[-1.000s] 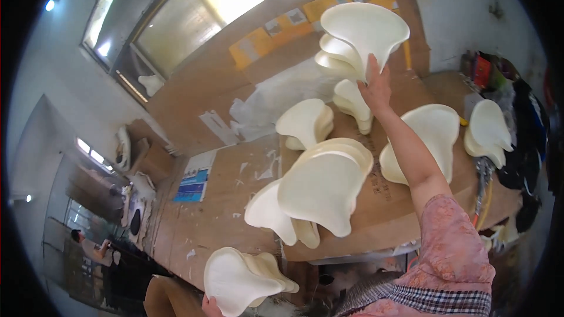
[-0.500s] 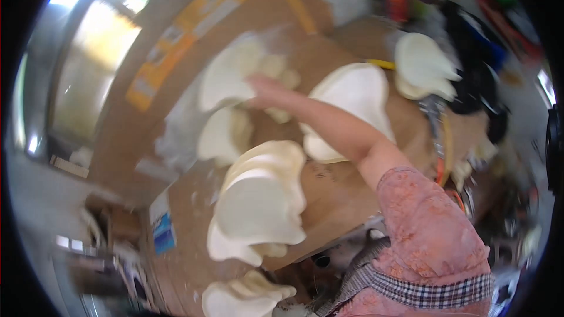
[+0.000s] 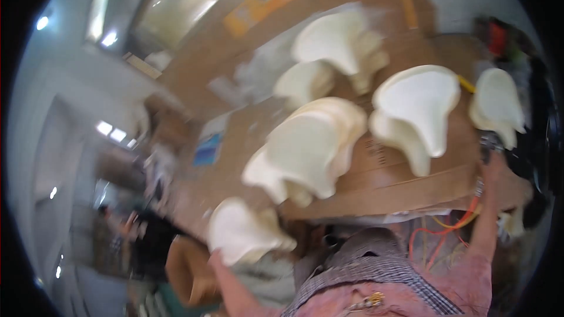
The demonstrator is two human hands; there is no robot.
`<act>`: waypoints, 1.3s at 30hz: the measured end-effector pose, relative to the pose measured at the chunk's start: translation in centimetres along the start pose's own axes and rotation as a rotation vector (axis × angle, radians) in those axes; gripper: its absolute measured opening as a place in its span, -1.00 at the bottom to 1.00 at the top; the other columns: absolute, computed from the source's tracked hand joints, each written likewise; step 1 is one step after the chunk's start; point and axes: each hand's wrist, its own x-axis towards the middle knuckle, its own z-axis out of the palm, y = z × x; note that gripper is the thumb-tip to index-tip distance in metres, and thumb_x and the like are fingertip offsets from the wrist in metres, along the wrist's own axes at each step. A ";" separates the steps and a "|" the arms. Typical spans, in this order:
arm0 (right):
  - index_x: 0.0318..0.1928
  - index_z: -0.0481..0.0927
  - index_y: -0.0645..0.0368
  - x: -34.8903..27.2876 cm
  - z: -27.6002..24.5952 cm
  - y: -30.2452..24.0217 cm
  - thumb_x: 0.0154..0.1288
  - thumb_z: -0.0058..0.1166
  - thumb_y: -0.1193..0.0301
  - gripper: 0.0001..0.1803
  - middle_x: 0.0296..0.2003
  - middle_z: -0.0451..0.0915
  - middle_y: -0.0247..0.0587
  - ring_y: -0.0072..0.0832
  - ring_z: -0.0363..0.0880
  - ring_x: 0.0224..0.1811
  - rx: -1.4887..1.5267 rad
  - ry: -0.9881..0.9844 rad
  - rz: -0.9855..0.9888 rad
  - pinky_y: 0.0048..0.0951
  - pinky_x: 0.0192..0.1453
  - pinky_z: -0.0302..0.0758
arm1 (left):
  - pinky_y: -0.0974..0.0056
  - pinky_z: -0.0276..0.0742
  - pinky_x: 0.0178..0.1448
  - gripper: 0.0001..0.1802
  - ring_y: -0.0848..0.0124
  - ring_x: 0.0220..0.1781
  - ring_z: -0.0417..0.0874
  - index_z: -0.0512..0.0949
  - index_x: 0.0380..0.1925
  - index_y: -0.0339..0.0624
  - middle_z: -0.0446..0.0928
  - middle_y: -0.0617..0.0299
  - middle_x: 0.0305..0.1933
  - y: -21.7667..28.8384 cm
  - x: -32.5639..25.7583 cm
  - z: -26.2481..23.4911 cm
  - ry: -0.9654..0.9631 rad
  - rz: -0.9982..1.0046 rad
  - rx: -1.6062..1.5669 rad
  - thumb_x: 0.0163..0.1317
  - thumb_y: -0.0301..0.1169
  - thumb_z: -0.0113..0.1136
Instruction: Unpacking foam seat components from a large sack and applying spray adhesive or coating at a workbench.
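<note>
Cardboard (image 3: 361, 179) underlies clustered cream saddle-shaped shells (image 3: 302, 152) in my remote view; at lower left, the left hand (image 3: 216, 256) touches a shell stack (image 3: 238, 232); far right, the right hand (image 3: 492, 161) meets a silver tool (image 3: 489, 140). Blur keeps me from telling whether either's fingers grip.

Pale wall (image 3: 79, 76) on left; small bright light (image 3: 42, 23) at upper left. Large window (image 3: 176, 12) at top, upper right part glaring with daylight. Brown cardboard lining (image 3: 205, 56) below window, orange-yellow strips (image 3: 244, 17) across it. Worktable (image 3: 423, 191) covered in cardboard. Row of small bright panes (image 3: 117, 135) at left, blurred.
</note>
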 end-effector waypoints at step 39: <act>0.18 0.32 0.13 -35.6 -28.9 -41.5 0.12 0.08 0.59 -0.44 -0.25 0.51 -0.31 -0.60 0.45 -0.35 0.785 -1.152 -1.099 -0.53 -0.21 0.43 | 0.20 0.67 -0.44 -0.48 0.22 -0.27 0.64 0.21 0.19 -0.22 0.46 -0.01 -0.06 -0.6 -1.6 -2.8 -0.420 0.211 -0.269 0.17 -0.52 -0.09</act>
